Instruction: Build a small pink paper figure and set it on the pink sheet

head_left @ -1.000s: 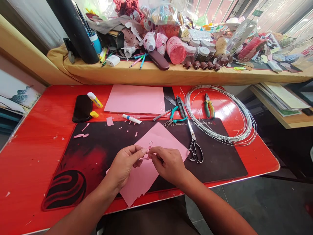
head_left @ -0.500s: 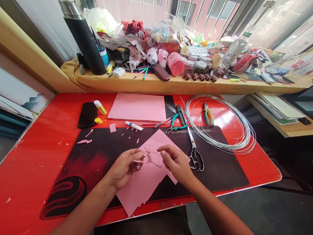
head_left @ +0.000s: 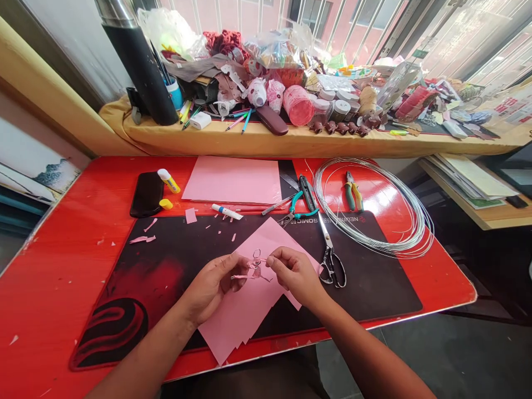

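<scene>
Between my hands is a small wire figure (head_left: 256, 271) wrapped in pink paper, with a bare wire loop at its top and thin limbs sticking out. My left hand (head_left: 216, 282) pinches it from the left side. The thumb and forefinger of my right hand (head_left: 295, 274) are closed on the limb at its right. Below the figure lie overlapping pink paper sheets (head_left: 236, 321) on a black and red desk mat (head_left: 344, 302). Silver-handled scissors (head_left: 331, 266) rest just right of my right hand.
Behind the hands lie a pink paper stack (head_left: 233, 180), teal-handled pliers (head_left: 294, 208), a cutter knife (head_left: 307, 194), a marker (head_left: 226, 211), a glue stick (head_left: 169, 181) and a phone (head_left: 147, 194). A wire coil (head_left: 415, 221) and green-yellow pliers (head_left: 352, 194) are at right. Craft materials crowd the sill.
My right thumb and forefinger have closed on the figure's right limb; before, they were apart beside it. The figure has shifted slightly right and turned a little.
</scene>
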Action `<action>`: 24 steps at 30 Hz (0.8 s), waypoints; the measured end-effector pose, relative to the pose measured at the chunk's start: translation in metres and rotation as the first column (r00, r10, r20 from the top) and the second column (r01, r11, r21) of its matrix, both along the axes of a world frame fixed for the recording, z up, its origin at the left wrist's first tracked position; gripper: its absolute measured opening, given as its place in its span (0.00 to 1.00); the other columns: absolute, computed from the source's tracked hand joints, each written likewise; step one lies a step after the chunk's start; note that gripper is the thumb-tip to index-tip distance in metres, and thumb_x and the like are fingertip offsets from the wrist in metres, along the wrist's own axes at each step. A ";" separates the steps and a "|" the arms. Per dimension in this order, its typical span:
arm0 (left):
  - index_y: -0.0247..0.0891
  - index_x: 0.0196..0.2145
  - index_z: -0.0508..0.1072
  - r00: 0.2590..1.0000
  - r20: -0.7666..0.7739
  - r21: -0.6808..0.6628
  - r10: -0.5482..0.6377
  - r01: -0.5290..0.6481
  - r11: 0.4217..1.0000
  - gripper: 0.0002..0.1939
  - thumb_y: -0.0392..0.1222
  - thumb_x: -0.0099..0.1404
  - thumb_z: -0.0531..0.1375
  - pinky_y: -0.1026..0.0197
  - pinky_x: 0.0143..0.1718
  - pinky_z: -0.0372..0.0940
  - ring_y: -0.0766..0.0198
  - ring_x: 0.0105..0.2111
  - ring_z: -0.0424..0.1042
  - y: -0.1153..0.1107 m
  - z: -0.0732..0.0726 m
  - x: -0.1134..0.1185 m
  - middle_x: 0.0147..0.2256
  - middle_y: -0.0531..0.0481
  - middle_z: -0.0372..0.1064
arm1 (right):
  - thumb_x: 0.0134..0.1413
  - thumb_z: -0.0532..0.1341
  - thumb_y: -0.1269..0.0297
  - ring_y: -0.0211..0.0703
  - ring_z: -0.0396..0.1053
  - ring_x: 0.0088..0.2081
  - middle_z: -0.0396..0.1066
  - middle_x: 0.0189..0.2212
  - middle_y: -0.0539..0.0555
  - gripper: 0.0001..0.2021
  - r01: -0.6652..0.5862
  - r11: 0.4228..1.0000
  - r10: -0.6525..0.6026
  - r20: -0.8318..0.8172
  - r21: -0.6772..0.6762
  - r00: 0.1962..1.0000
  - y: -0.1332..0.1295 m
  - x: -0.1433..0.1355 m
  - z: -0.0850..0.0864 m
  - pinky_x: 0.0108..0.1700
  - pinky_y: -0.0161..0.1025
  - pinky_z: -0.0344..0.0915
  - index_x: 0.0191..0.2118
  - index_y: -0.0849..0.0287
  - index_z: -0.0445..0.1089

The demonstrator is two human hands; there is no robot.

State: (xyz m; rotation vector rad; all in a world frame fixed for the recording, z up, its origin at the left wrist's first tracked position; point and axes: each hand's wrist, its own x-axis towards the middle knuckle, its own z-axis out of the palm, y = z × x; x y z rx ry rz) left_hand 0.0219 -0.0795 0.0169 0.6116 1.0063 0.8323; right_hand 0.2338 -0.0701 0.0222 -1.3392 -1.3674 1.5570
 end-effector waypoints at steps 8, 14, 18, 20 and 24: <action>0.40 0.38 0.82 0.871 -0.488 0.256 -0.054 0.202 0.945 0.17 0.58 0.63 0.67 0.58 0.40 0.64 0.56 0.38 0.73 0.000 0.007 -0.004 0.37 0.46 0.79 | 0.61 0.62 0.51 0.35 0.54 0.19 0.58 0.19 0.44 0.15 0.000 1.000 -0.001 0.052 0.019 0.999 0.002 -0.002 -0.002 0.22 0.34 0.51 0.30 0.57 0.69; 0.45 0.36 0.84 0.744 -0.667 0.346 0.035 0.268 0.899 0.12 0.53 0.67 0.64 0.60 0.35 0.60 0.58 0.35 0.70 0.000 0.015 -0.003 0.36 0.49 0.80 | 0.60 0.62 0.52 0.36 0.54 0.21 0.59 0.19 0.45 0.15 0.000 0.999 -0.003 0.080 0.042 0.997 0.003 -0.004 -0.002 0.23 0.34 0.51 0.29 0.57 0.69; 0.45 0.33 0.85 0.734 -0.677 0.384 0.060 0.282 0.879 0.12 0.51 0.67 0.64 0.61 0.33 0.59 0.58 0.34 0.70 0.001 0.017 -0.003 0.33 0.49 0.79 | 0.60 0.62 0.52 0.36 0.54 0.21 0.58 0.18 0.44 0.14 -0.001 0.999 -0.003 0.100 0.042 0.995 0.003 -0.004 -0.003 0.23 0.34 0.51 0.29 0.57 0.69; 0.46 0.34 0.85 0.729 -0.681 0.388 0.067 0.282 0.878 0.11 0.51 0.67 0.64 0.61 0.33 0.59 0.58 0.34 0.70 0.002 0.015 -0.003 0.33 0.49 0.79 | 0.60 0.62 0.52 0.36 0.53 0.20 0.58 0.18 0.44 0.15 -0.001 0.999 -0.003 0.099 0.039 0.995 0.003 -0.004 -0.003 0.23 0.34 0.51 0.29 0.56 0.69; 0.45 0.36 0.85 0.721 -0.689 0.391 0.074 0.284 0.875 0.13 0.52 0.68 0.63 0.61 0.33 0.59 0.59 0.34 0.70 0.002 0.011 -0.004 0.34 0.49 0.78 | 0.59 0.62 0.52 0.36 0.53 0.20 0.58 0.18 0.44 0.15 0.010 0.999 -0.014 0.101 0.033 0.995 0.004 -0.004 -0.004 0.22 0.34 0.50 0.29 0.57 0.69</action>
